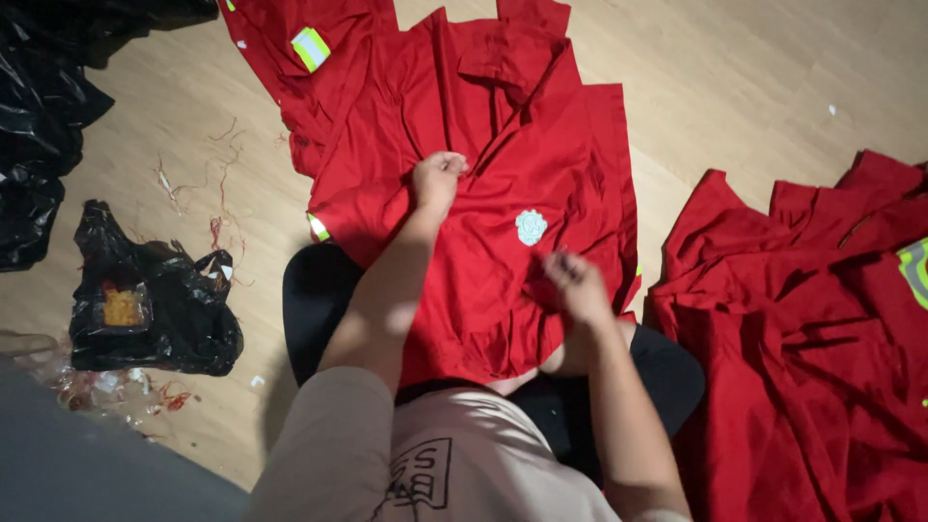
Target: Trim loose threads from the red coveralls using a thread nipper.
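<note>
Nearest, our right hand point(577, 283) pinches the red work shirt point(503, 184) across our lap, just below its pale chest badge point(531, 227). At twelve o'clock, our left hand point(437, 181) bunches its cloth in a closed fist. Bare wooden floor point(735, 87) lies open at one o'clock. A red garment pile point(822, 329) sits at three, a black plastic bag point(155, 300) at nine.

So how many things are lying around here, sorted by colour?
Red garment heaps: 2, the red garment under the left hand and right hand, and the red pile to the right.
Black plastic bags: 2, the small black bag and the large black bag.
Total: 4
</note>
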